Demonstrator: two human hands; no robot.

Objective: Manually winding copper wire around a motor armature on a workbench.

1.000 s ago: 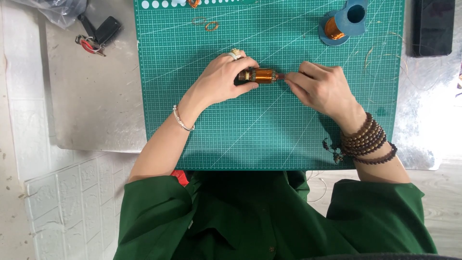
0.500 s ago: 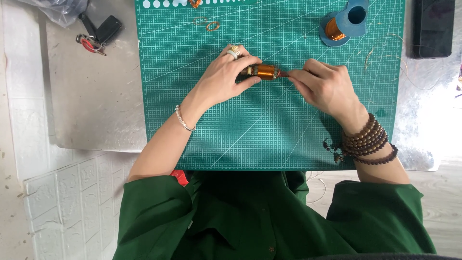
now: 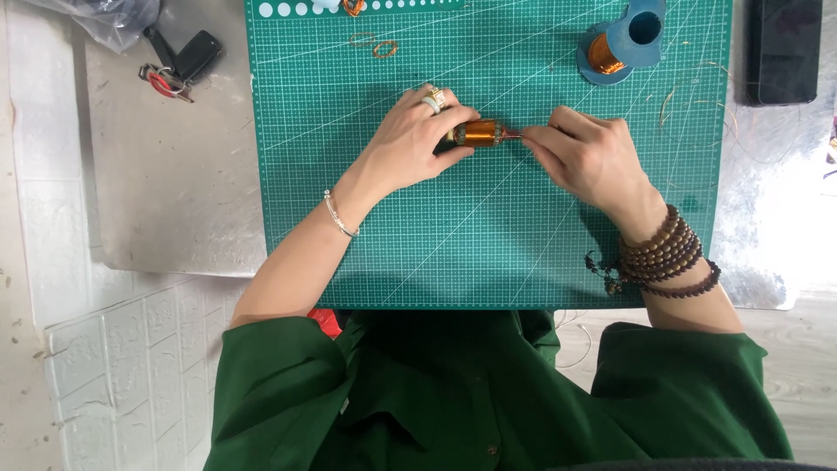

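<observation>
A small copper coil (image 3: 479,133) is held above the middle of the green mat (image 3: 488,235), between the 2 hands. The left hand (image 3: 410,144) is curled around the coil's left end, with the fingers pinched on it from 9 o'clock; a ring (image 3: 433,102) is worn on 1 finger and a thin bracelet (image 3: 339,215) on the wrist. The right hand (image 3: 588,157) is closed at the coil's right end, at 3 o'clock of it, its fingertips pressed together on something thin there; what is pinched cannot be told. Dark bead bracelets (image 3: 667,257) are wound around the right wrist.

A blue spool (image 3: 621,44) of copper wire lies on the mat at 1 o'clock of the coil, well apart from it. 2 small wire loops (image 3: 377,45) lie near the mat's top edge at 11 o'clock. Loose strands of wire (image 3: 697,96) are seen at the mat's right edge. On the counter (image 3: 174,174), a car key (image 3: 183,63) lies at 10 o'clock beside a plastic bag (image 3: 105,16), and a black phone (image 3: 783,51) lies at 2 o'clock. Green sleeves (image 3: 288,392) fill the bottom of the view.
</observation>
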